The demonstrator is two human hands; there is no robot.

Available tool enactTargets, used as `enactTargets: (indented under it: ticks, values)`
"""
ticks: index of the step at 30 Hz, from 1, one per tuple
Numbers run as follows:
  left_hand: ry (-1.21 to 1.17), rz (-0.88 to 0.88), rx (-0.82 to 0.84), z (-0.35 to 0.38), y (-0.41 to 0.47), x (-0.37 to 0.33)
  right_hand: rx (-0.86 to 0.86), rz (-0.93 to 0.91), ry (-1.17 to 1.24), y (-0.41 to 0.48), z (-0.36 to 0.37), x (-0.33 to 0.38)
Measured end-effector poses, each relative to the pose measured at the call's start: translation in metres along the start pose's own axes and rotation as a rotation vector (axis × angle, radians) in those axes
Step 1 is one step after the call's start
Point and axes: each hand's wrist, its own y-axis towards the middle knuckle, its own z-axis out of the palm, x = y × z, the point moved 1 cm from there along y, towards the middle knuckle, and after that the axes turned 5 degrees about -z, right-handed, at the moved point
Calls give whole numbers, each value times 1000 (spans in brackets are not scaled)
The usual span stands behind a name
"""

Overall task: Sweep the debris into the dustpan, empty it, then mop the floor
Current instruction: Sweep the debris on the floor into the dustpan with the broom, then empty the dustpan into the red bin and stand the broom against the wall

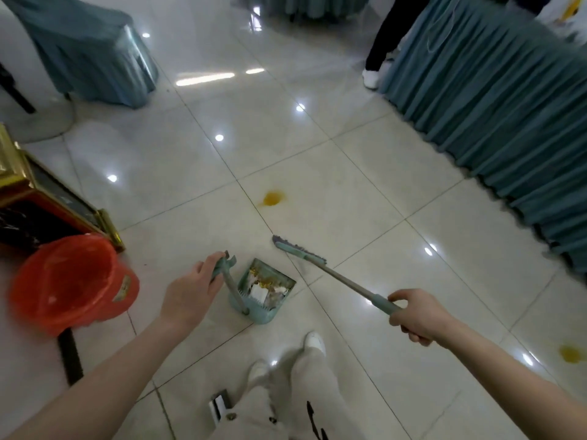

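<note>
A teal dustpan (265, 292) is standing on the pale tiled floor with its pan tipped up, holding white paper scraps and yellow bits (266, 285), and its long handle is rising up and to the left. A broom (300, 254) with a flat teal head and greyish fringe is resting just right of the dustpan, its pole running down to the right. Two yellow-orange stains are lying on the tiles, one (273, 198) beyond the broom head, the other (571, 354) far right.

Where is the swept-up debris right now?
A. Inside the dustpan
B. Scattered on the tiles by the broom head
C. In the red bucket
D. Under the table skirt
A: paper scraps and yellow bits sit inside the teal dustpan, whose handle the left hand holds, while the right hand holds the broom just beside it.
</note>
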Motion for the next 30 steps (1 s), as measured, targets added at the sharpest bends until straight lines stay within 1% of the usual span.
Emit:
enactTargets:
  ticks: [6,9,12,16,20,24,27,30]
  values:
    - [21,-194,-113,-25,-4,-4,37,-164,-134,47,-28,46]
    - [19,-323,-170,-32,1,-16,87,-244,-169,78,-44,71]
    - [58,-436,-207,-36,7,-32,133,-347,-260,107,-65,99]
    - [152,-498,-319,-42,7,-58,192,-463,-385,135,-96,135]
    - [180,-673,-437,-55,-3,-74,233,-596,-496,145,-117,174]
    - [128,-809,-487,-69,-21,-75,286,-708,-559,152,-120,215]
    - [145,-925,-520,-82,-30,-78,322,-787,-611,155,-113,247]
    - [168,-1015,-497,-95,-40,-78,344,-868,-660,155,-103,275]
